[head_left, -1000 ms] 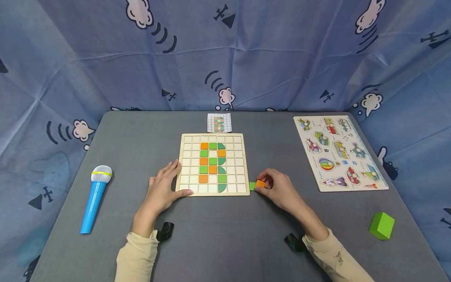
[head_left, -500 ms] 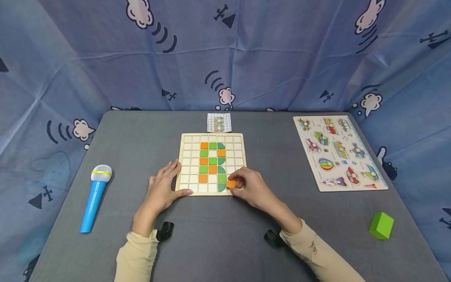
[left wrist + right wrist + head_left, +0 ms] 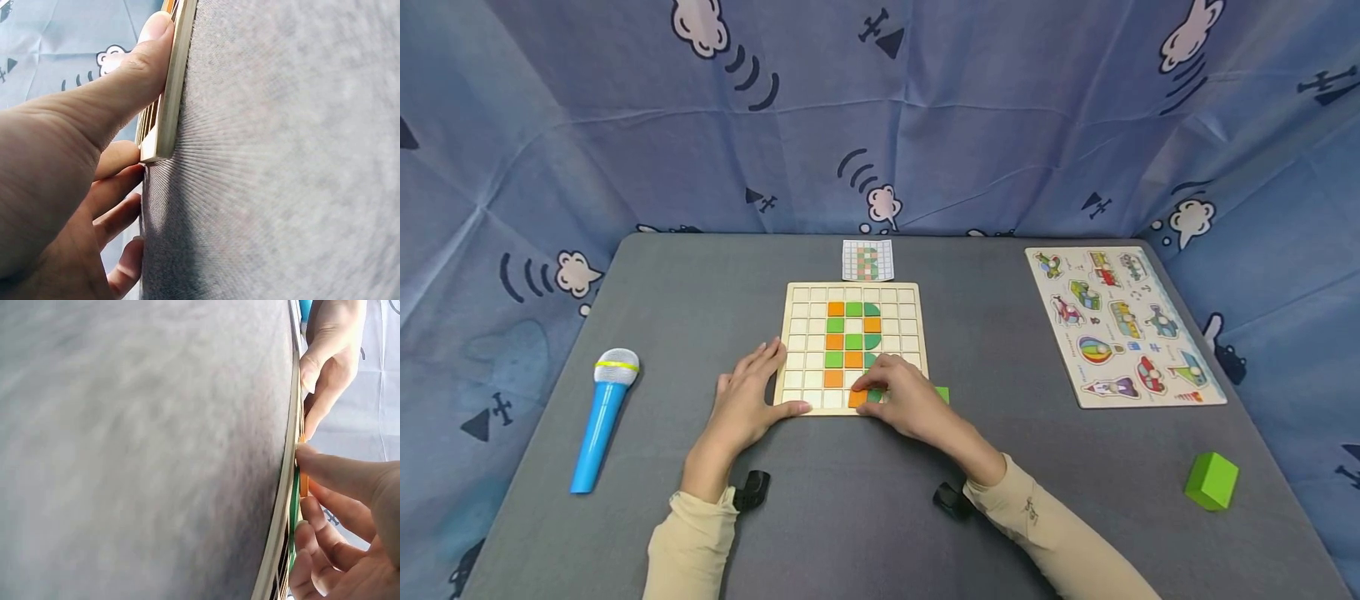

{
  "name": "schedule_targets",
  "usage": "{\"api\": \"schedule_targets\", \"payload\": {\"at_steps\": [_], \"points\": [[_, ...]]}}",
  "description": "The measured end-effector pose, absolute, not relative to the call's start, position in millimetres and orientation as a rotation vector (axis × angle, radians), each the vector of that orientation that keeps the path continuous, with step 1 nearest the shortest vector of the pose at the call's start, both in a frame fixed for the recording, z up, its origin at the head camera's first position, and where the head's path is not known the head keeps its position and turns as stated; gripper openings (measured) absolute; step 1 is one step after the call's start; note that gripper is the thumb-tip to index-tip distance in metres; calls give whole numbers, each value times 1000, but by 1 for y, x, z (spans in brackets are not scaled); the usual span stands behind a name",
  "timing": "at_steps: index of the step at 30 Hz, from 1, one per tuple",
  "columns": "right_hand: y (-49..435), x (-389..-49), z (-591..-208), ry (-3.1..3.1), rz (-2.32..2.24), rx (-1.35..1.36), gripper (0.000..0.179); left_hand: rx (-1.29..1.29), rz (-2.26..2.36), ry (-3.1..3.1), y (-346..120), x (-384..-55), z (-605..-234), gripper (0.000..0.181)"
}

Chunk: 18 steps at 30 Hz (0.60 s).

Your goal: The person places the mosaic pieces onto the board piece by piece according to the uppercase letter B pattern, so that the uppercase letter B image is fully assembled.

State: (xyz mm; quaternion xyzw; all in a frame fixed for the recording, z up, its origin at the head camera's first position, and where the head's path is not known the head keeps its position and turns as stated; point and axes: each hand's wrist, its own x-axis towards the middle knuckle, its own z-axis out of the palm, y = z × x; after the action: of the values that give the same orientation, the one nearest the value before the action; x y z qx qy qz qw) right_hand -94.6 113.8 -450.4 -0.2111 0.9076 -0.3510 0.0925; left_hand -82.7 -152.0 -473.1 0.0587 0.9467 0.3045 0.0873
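Observation:
A wooden grid board (image 3: 901,293) lies on the table, bearing orange and green square tiles and green rounded pieces in its middle columns. My left hand (image 3: 745,400) rests at its left front corner, thumb on the rim and fingers extended along the side. Between thumb and fingers my right hand (image 3: 904,398) pinches an orange square tile (image 3: 857,399), low over the bottom row, left of a partly covered green rounded piece (image 3: 875,396). The right wrist view shows this orange tile (image 3: 304,481) on edge, close against the board. My right hand hides some lower cells.
A pattern card (image 3: 867,260) lies behind the board. One green tile (image 3: 942,394) sits at the board's right edge. A toy microphone (image 3: 602,433) is at left; a picture puzzle board (image 3: 1123,329) and a green block (image 3: 1212,481) are at right.
My right hand has carried the orange tile leftward from beside the board to its bottom row. The green tile stays behind at the right edge. My left hand holds its place.

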Motion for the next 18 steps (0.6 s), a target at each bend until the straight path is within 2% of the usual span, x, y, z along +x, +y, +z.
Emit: {"api": "schedule_targets", "payload": {"at_steps": [18], "points": [[99,-103,-449,2728,-980,-542,21,176,891,2817,-152,-83,-472,103]]}}
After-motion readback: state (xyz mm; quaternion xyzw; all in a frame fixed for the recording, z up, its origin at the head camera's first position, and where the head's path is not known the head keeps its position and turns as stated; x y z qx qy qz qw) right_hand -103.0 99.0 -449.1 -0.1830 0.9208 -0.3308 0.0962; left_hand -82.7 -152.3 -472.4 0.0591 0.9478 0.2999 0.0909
